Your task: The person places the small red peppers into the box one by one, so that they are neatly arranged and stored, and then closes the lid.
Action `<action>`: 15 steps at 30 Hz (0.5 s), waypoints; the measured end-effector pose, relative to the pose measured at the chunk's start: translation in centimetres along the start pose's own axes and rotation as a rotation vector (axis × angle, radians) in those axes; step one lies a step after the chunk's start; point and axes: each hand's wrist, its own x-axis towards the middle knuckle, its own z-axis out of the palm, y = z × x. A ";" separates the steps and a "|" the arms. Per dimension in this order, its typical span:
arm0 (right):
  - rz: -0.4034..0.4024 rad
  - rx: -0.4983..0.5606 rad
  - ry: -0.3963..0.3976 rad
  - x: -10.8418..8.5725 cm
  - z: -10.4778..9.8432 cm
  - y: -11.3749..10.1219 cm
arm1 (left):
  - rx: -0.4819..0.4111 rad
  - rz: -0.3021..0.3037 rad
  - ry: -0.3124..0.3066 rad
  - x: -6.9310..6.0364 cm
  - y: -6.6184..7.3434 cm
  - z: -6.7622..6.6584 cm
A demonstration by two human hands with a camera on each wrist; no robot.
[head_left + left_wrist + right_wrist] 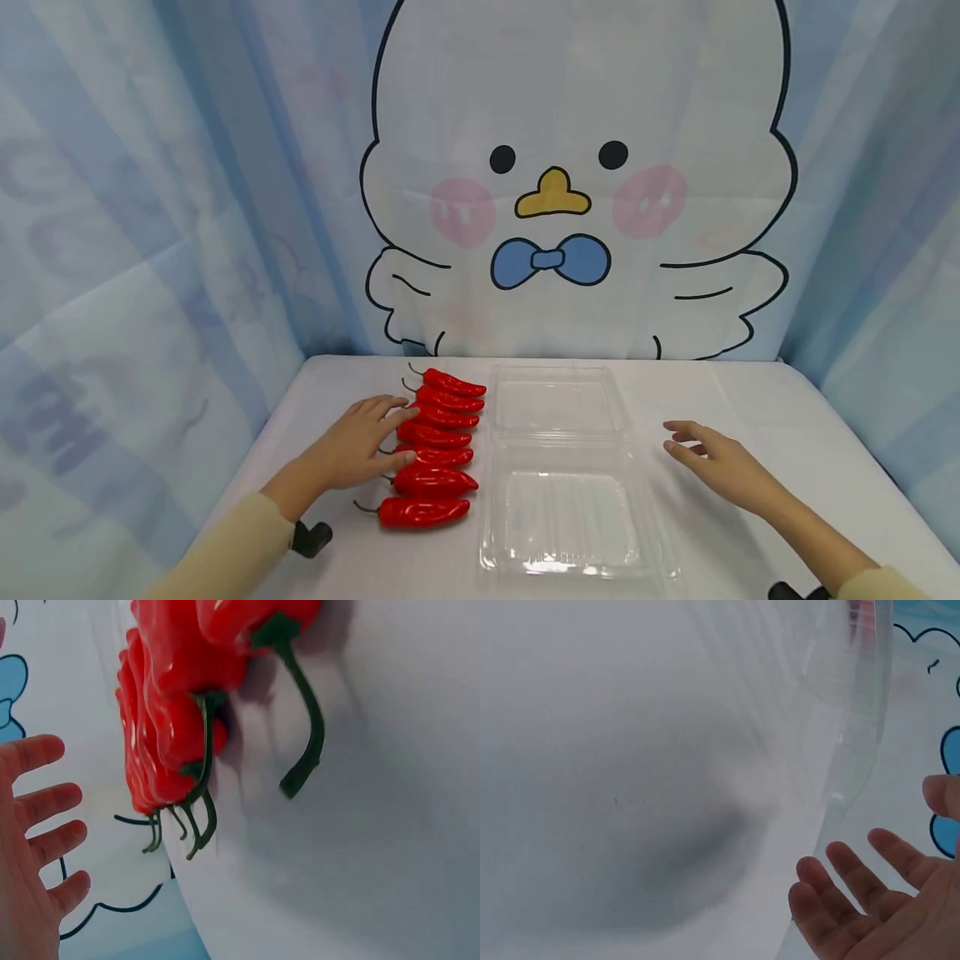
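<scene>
Several red chili peppers (423,513) with thin green stems (306,712) lie in a column on the table, stems pointing left. Over the left side of the column is my left hand (358,442), fingers spread and holding nothing. In the left wrist view that hand (34,832) shows apart from the peppers. To the right of the peppers lies a clear plastic clamshell box (491,500), its lid (555,404) folded back flat. My right hand (723,467) hovers right of the box with loosely bent fingers and nothing in them; the right wrist view shows its fingers (885,889) apart from the box.
A white cloth covers the table (712,392). Behind it hangs a curtain (577,317) with a cartoon bird, and blue patterned curtains (150,250) enclose both sides. Black wrist-camera mounts (311,540) sit at the wrists.
</scene>
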 end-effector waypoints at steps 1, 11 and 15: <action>0.011 0.020 -0.015 -0.1 0.1 -0.2 | -0.007 -0.001 -0.005 -0.2 0.2 0.1; 0.204 0.384 -0.202 -1.0 1.0 -1.1 | -0.017 0.040 -0.021 -2.4 2.1 0.5; 0.275 0.512 -0.282 -1.4 1.8 -0.9 | -0.019 0.051 -0.028 -3.2 2.6 1.2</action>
